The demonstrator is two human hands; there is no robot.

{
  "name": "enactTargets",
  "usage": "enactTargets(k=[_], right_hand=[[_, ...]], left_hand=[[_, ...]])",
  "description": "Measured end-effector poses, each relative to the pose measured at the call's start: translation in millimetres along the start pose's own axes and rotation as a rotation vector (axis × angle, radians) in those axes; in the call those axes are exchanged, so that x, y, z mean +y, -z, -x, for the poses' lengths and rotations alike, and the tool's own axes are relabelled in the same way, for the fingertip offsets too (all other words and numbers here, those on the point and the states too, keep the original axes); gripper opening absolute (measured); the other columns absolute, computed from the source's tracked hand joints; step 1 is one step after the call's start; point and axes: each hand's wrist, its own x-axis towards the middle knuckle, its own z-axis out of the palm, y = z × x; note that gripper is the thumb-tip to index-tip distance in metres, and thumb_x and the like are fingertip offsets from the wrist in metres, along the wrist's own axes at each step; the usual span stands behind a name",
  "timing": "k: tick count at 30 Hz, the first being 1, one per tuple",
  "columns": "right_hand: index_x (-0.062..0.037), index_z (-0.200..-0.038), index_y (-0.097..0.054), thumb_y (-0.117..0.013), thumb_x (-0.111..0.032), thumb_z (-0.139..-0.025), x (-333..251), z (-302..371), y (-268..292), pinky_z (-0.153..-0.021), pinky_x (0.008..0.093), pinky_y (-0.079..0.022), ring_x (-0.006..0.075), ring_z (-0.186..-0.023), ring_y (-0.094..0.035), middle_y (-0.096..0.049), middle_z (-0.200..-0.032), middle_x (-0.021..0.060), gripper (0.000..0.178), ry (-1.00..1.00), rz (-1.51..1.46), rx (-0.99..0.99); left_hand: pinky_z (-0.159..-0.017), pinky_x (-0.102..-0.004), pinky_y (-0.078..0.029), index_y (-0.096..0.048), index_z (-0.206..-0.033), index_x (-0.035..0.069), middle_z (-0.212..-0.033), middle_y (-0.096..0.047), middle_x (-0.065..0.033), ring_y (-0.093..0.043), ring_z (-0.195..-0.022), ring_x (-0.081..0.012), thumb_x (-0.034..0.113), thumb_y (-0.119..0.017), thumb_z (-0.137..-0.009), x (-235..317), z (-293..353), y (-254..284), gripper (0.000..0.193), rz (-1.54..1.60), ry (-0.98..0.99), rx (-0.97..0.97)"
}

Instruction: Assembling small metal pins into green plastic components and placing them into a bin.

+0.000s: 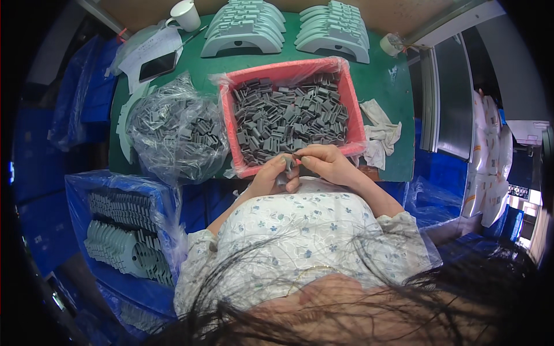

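My left hand [274,176] is closed round a small grey plastic part [282,178], held just in front of the red tub's near rim. Close beside it, my right hand [328,162] is pinched at the fingertips on something thin and dark, too small to name. Behind both hands stands the red tub [233,135], lined with clear film and filled with many small grey plastic parts [288,115]. To its left, a clear plastic bag [176,135] holds more of the same grey parts.
Pale green arched pieces [245,43] stand in two rows at the table's far side. A white mug [184,15], a phone [157,66] and papers lie far left. A crumpled cloth [378,132] rests right of the tub. A blue crate [124,230] of green pieces stands at left.
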Motion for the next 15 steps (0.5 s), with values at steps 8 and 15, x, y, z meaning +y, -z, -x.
enactTargets(k=[8, 15], right_hand=[[-0.0015, -0.106, -0.056, -0.05, -0.008, -0.08, -19.4, 0.0, 5.7, -0.075, 0.0251, -0.044, 0.013, -0.084, -0.057, -0.062, -0.092, 0.0104, 0.027, -0.152, 0.047, -0.104], [-0.0013, -0.106, -0.055, -0.05, -0.007, -0.08, -19.9, -2.5, 6.7, -0.075, 0.0243, -0.044, 0.0114, -0.084, -0.057, -0.062, -0.09, 0.0091, 0.027, -0.165, 0.053, -0.151]], left_hand=[[-0.051, -0.0261, -0.036, -0.044, -0.097, 0.006, -0.071, -0.043, -0.0023, -0.044, -0.056, -0.0134, 0.029, -0.038, -0.089, -0.1, 0.2, -1.0, 0.025, 0.111, 0.094, 0.006], [-0.052, -0.0261, -0.037, -0.043, -0.098, 0.006, -0.072, -0.042, -0.0018, -0.043, -0.056, -0.0133, 0.028, -0.038, -0.089, 1.6, -0.3, -1.0, 0.025, 0.136, 0.124, 0.011]])
